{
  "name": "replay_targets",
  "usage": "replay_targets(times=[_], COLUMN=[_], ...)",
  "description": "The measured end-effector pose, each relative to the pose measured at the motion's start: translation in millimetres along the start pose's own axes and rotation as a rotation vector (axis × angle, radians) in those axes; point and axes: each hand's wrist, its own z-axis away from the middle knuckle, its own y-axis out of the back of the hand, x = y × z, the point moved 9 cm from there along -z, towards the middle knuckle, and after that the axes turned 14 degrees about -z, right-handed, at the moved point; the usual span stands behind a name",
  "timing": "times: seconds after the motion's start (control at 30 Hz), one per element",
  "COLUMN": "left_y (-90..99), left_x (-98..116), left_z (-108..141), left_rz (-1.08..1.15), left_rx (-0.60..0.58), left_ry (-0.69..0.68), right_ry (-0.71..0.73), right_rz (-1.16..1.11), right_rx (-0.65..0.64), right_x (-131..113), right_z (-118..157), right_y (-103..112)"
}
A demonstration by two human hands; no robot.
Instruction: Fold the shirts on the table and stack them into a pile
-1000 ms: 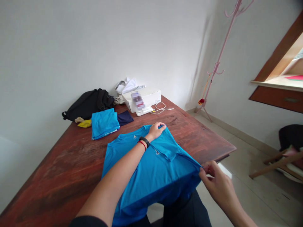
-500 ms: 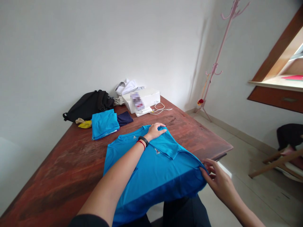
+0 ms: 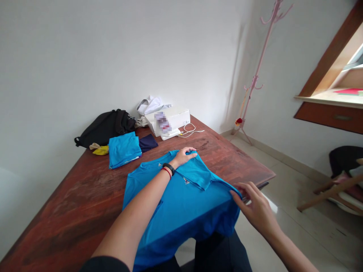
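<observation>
A blue T-shirt (image 3: 181,204) lies on the brown wooden table (image 3: 85,196), its lower part hanging over the front edge. One sleeve is folded over the shirt's front. My left hand (image 3: 184,156), with a dark band and a red string at the wrist, is closed on the shirt at the shoulder near the folded sleeve. At the right, my right hand (image 3: 252,198) pinches the shirt's side edge between thumb and fingers, near the table's right corner.
Behind the shirt are a folded blue cloth (image 3: 124,149), a navy cloth (image 3: 148,142), a yellow item (image 3: 101,150), a black bag (image 3: 103,128) and a white box (image 3: 178,118) with a cable. A pink coat stand (image 3: 262,56) and a chair (image 3: 331,194) are at the right.
My right hand has moved a little to the left with the shirt's edge. My left hand keeps its place on the shoulder. The view has shifted slightly.
</observation>
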Motion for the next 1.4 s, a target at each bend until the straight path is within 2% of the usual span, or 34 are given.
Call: replay_targets(times=[0.1, 0.23, 0.33, 0.5, 0.63, 0.73, 0.8, 0.87, 0.97, 1.17, 1.23, 1.3, 1.4], left_y=[2.1, 3.6, 2.5, 0.8, -0.5, -4.5, -9.1, -15.7, -24.5, -30.5, -26.6, -13.7, 22.0], left_x=[-1.1, -3.3, -4.8, 0.0, 9.2, 15.9, 20.6, 24.4, 24.3, 23.0, 25.4, 30.3, 40.4], left_z=[0.3, 1.7, 2.2, 3.9, 9.5, 16.1, 20.4, 23.5, 24.9, 25.8, 30.1, 39.2, 67.4], left_rz=[0.049, 0.084, 0.085, 0.025, -0.100, -0.196, -0.325, -0.521, -0.756, -0.836, -0.817, -0.798, -0.718], left_rx=[-0.010, -0.024, -0.036, -0.050, -0.059, -0.064, -0.074, -0.106, -0.172, -0.227, -0.234, -0.224, -0.232], left_ry=[0.012, 0.019, 0.016, -0.018, -0.057, -0.069, -0.085, -0.113, -0.134, -0.073, -0.036, -0.021, -0.094], right_ry=[0.105, 0.104, 0.078, 0.081, 0.075, 0.138, 0.205, 0.247, 0.226, 0.158, 0.152, 0.148, 0.159], right_rz=[0.078, 0.109, 0.092, 0.083, 0.162, 0.186, 0.177, 0.162, 0.163, 0.231, 0.255, 0.271, 0.275], right_rx=[-0.116, -0.246, -0.263, -0.261, -0.290, -0.315, -0.393, -0.537, -0.720, -0.793, -0.810, -0.818, -0.798], right_x=[-22.4, -20.4, -11.9, -4.9, -1.6, -10.0, -18.2, -22.5, -18.3, -8.0, -6.5, -4.5, -0.6], right_z=[-27.8, -50.5, -55.9, -56.4, -57.1, -57.5, -54.8, -48.4, -38.7, -34.8, -34.2, -33.8, -34.1], right_y=[-22.7, -50.1, -53.5, -45.1, -42.9, -43.6, -50.0, -61.3, -74.2, -77.6, -79.0, -80.4, -81.2])
